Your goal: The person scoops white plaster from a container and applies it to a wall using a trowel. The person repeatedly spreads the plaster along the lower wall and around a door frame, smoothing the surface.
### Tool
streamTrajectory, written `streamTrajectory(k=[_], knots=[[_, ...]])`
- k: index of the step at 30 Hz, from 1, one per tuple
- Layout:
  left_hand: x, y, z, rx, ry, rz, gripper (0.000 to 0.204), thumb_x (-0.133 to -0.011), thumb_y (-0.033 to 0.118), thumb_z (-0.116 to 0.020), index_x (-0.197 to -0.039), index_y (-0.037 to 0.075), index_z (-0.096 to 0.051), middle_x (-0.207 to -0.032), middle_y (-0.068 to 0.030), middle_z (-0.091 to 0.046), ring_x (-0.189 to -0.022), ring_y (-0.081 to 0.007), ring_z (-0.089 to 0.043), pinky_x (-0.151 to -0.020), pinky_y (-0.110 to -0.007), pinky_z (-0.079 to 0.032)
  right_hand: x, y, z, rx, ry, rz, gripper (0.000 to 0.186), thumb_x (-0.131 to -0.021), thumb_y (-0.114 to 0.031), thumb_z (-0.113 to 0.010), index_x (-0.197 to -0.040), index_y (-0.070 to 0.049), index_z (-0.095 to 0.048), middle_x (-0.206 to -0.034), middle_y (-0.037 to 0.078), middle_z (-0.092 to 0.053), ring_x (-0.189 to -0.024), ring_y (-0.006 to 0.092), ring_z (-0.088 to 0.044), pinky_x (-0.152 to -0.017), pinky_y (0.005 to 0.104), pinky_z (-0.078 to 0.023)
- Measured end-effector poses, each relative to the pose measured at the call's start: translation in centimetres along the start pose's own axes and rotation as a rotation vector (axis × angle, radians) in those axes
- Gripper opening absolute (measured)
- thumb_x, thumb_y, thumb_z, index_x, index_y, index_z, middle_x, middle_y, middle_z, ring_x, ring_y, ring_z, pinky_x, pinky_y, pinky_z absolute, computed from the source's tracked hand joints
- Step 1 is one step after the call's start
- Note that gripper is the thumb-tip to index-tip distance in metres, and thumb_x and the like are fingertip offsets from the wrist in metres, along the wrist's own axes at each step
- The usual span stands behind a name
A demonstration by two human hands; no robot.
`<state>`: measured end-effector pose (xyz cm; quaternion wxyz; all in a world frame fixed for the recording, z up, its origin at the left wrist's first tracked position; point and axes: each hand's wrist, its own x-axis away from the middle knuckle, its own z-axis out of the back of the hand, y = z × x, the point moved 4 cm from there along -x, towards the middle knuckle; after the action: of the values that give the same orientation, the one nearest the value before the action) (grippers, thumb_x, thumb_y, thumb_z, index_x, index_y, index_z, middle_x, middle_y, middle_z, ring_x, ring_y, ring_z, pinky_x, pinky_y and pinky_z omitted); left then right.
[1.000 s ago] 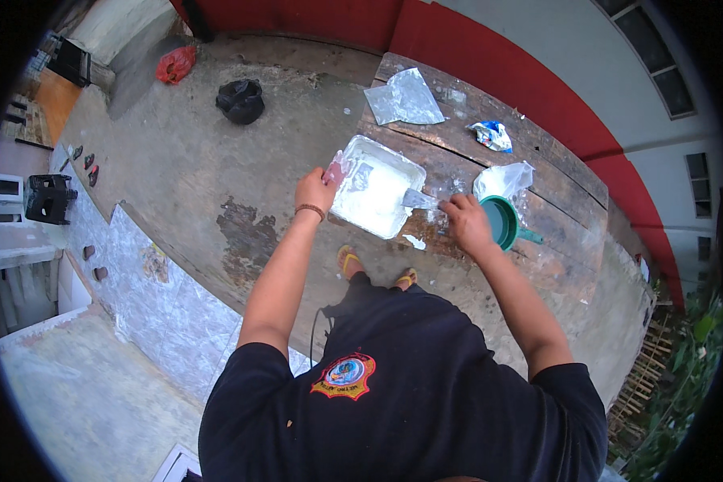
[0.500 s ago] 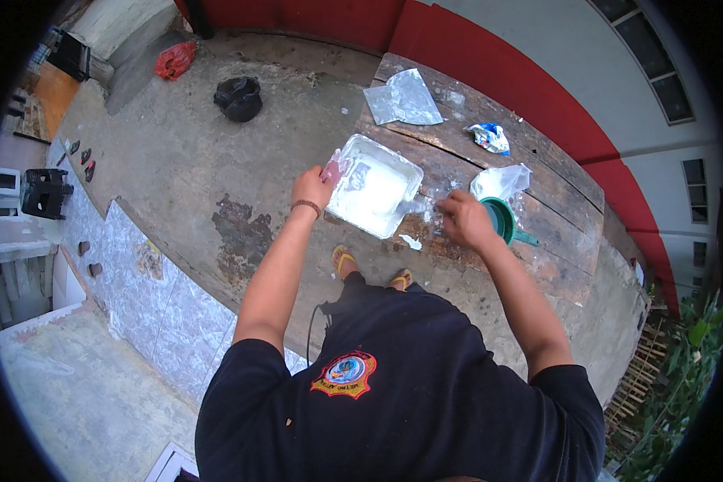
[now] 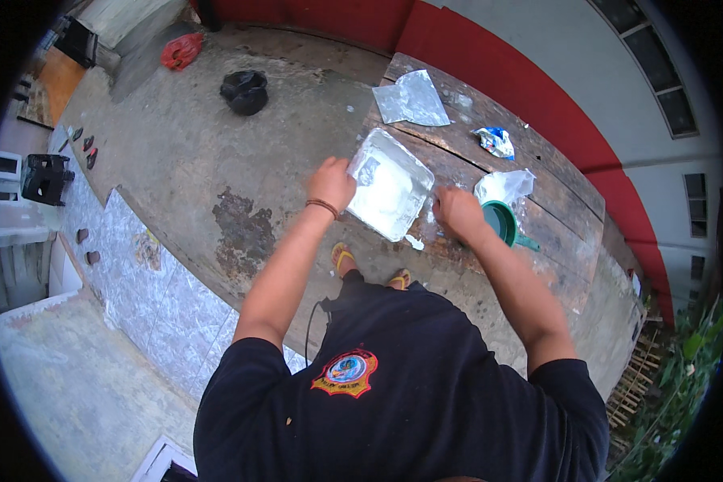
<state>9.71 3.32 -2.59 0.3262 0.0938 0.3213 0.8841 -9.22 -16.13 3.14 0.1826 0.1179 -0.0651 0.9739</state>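
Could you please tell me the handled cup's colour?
The handled cup is green, clearest in the head view.

Soft daylight casts faint shadows; the white tray glares. The right hand is slightly blurred. Fisheye distortion bows the wall toward black corners

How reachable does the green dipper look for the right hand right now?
Likely yes: the right hand is just beside the green dipper, with nothing visible standing between them, though whether that hand is empty can't be told.
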Motion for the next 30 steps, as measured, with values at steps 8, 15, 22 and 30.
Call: streamTrajectory(k=[8, 15, 22, 30], knots=[[0.7, 2.7, 0.9, 0.058, 0.010, -0.035, 0.025, -0.079, 0.008, -0.059, -0.102, 0.001, -0.065, -0.100, -0.0208, -0.062, -0.095, -0.0403, -0.062, -0.084, -0.048, -0.051, 2.6, -2.9, -2.0, -0.308, 0.225, 0.088, 0.021, -0.082, -0.015, -0.060, -0.099, -0.005, -0.068, -0.089, 0.018, -0.065, -0.082, 0.0385, -0.066, -0.074, 0.0490, -0.054], [0.9, 2.8, 1.0, -0.023, -0.024, -0.028, 0.027, -0.078, 0.006, -0.058, -0.103, 0.002, -0.065, -0.100, -0.0205, -0.063, -0.094, -0.0405, -0.063, -0.083, -0.048, -0.052, 4.9, -6.0, -3.8, -0.189, 0.155, 0.280, 0.023, -0.078, -0.010, -0.067, -0.101, -0.010, -0.071, -0.090, 0.010, -0.061, -0.083, 0.0302, -0.065, -0.073, 0.0412, -0.054], [1.5, 3.2, 1.2, -0.077, -0.044, 0.128, 0.017, -0.080, 0.011, -0.062, -0.095, 0.003, -0.061, -0.096, -0.0196, -0.066, -0.092, -0.0395, -0.065, -0.079, -0.049, -0.053, 4.3, -2.2, -2.5, -0.315, 0.250, 0.041, 0.020, -0.082, -0.013, -0.065, -0.100, -0.007, -0.069, -0.089, 0.016, -0.063, -0.080, 0.0369, -0.065, -0.071, 0.0461, -0.054], [2.3, 3.7, 1.1, -0.026, -0.010, 0.167, 0.020, -0.080, 0.013, -0.064, -0.095, 0.001, -0.059, -0.095, -0.0221, -0.066, -0.090, -0.0415, -0.064, -0.079, -0.049, -0.052, 3.4, -4.4, -3.4, -0.393, 0.110, 0.006, 0.020, -0.085, -0.018, -0.058, -0.086, 0.000, -0.065, -0.081, 0.026, -0.066, -0.078, 0.0437, -0.066, -0.074, 0.0519, -0.053]])
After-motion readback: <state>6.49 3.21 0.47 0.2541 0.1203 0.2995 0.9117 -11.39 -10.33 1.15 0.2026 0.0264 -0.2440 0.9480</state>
